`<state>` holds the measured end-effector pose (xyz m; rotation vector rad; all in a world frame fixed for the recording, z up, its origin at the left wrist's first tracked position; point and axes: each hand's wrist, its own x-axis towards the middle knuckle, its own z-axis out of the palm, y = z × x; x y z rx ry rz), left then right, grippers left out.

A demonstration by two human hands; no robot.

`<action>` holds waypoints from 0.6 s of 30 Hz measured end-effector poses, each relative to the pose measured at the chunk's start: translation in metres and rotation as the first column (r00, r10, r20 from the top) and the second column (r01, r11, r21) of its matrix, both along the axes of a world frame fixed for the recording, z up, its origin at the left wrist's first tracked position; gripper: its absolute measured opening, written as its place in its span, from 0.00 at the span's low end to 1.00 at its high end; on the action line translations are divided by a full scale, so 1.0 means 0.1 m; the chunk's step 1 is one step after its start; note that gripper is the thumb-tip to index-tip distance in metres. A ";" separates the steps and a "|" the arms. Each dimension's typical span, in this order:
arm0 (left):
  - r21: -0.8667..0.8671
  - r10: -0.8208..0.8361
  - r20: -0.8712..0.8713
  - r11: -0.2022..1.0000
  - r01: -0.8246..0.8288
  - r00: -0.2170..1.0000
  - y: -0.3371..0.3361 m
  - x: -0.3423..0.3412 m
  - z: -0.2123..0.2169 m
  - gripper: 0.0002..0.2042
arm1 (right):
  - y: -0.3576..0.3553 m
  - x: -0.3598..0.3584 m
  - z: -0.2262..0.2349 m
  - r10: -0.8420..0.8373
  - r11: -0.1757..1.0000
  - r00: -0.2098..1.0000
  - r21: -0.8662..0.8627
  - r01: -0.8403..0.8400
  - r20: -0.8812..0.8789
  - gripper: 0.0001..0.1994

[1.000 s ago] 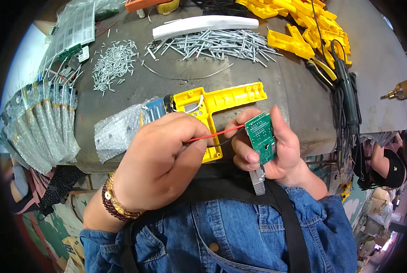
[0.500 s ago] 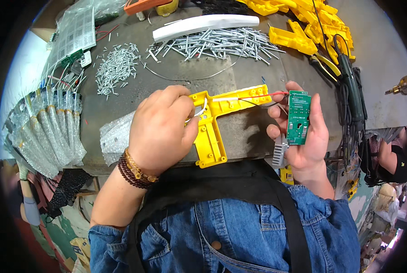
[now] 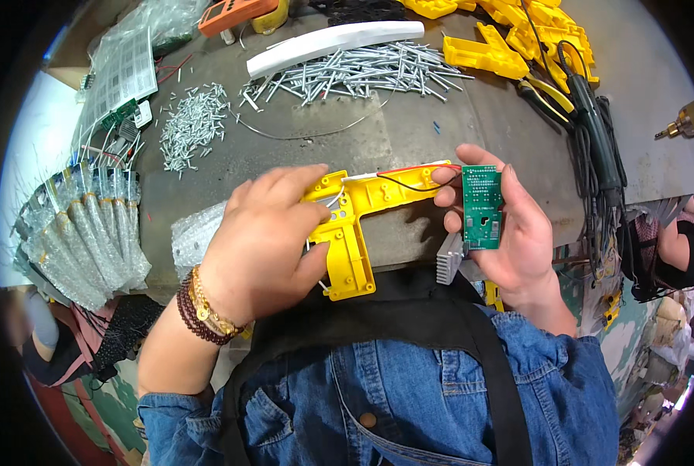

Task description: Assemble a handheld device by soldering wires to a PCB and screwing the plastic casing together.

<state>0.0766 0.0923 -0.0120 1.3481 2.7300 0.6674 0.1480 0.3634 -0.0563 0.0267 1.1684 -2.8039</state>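
My left hand (image 3: 265,233) is curled over the left end of a yellow plastic housing half (image 3: 352,252), its fingers and thumb gripping it near the bench's front edge. The housing is T-shaped, with its ribbed inside facing up; the covered end is hidden. Between the fingers and thumb of my right hand (image 3: 524,241), a green circuit board (image 3: 483,221) is held nearly upright. A grey finned heat sink (image 3: 448,260) hangs at the board's lower left. Red and black wires (image 3: 409,185) run from the board to a white sleeve lying along the housing's arm.
Beyond the housing lie a small-screw heap (image 3: 191,128) and long screws (image 3: 362,71) beside a white strip (image 3: 335,48). Bubble-wrapped parts (image 3: 90,233) fan out at left. Yellow housings (image 3: 487,54), pliers (image 3: 549,102), a soldering iron (image 3: 607,151) and a power driver (image 3: 685,124) occupy the right side.
The circuit board in my right hand has moved left, closer to the housing. My left hand and the housing have shifted slightly left and down, and the wires now bow more.
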 end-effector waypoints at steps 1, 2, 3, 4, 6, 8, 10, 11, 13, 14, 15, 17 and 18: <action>-0.121 -0.032 -0.001 0.992 0.032 0.999 0.00 0.01 0.04 0.15 | 0.01 0.02 0.02 -0.002 1.000 1.000 -0.003 0.002 -0.002 0.26; -0.240 -0.064 0.001 0.969 0.062 0.998 -0.01 0.03 0.07 0.19 | 0.02 0.05 0.05 0.048 0.996 0.999 -0.078 -0.047 0.008 0.26; -0.244 -0.066 -0.001 0.968 0.064 0.998 -0.01 0.03 0.10 0.19 | 0.02 0.07 0.07 0.098 0.984 0.995 -0.152 -0.095 0.014 0.26; -0.258 -0.097 -0.036 0.962 0.085 0.995 -0.01 0.04 0.12 0.22 | 0.04 0.09 0.07 0.093 0.984 0.996 -0.155 -0.090 0.013 0.26; -0.275 -0.133 -0.070 0.955 0.109 0.989 -0.01 0.04 0.13 0.25 | 0.07 0.13 0.07 0.165 0.982 0.986 -0.085 -0.166 -0.021 0.26; -0.201 -0.075 -0.006 0.977 0.073 0.997 -0.03 0.03 0.13 0.28 | 0.11 0.14 0.02 0.183 0.966 0.983 -0.187 -0.181 -0.006 0.26; -0.238 -0.093 -0.033 0.968 0.083 0.995 -0.02 0.03 0.20 0.29 | 0.13 0.15 0.00 0.204 0.938 0.979 -0.288 -0.193 0.009 0.27; -0.273 -0.108 -0.058 0.958 0.088 0.993 -0.01 0.03 0.22 0.30 | 0.14 0.15 -0.01 0.215 0.934 0.976 -0.289 -0.210 -0.013 0.26; -0.272 -0.109 -0.060 0.958 0.088 0.992 -0.02 0.00 0.16 0.31 | 0.14 0.13 -0.03 0.227 0.929 0.973 -0.291 -0.228 -0.039 0.26; -0.270 -0.106 -0.064 0.959 0.085 0.992 -0.04 -0.01 0.13 0.32 | 0.14 0.12 -0.05 0.215 0.928 0.976 -0.308 -0.208 -0.009 0.26; -0.271 -0.105 -0.067 0.959 0.084 0.992 -0.05 -0.02 0.12 0.32 | 0.14 0.10 -0.06 0.204 0.928 0.979 -0.324 -0.186 0.022 0.25; -0.150 -0.041 -0.075 0.988 0.030 0.996 -0.09 -0.02 0.09 0.34 | 0.12 0.11 -0.06 0.194 0.930 0.980 -0.325 -0.173 0.035 0.25; -0.151 -0.041 -0.076 0.988 0.029 0.996 -0.12 -0.05 0.06 0.34 | 0.10 0.10 -0.06 0.162 0.949 0.986 -0.278 -0.147 0.034 0.25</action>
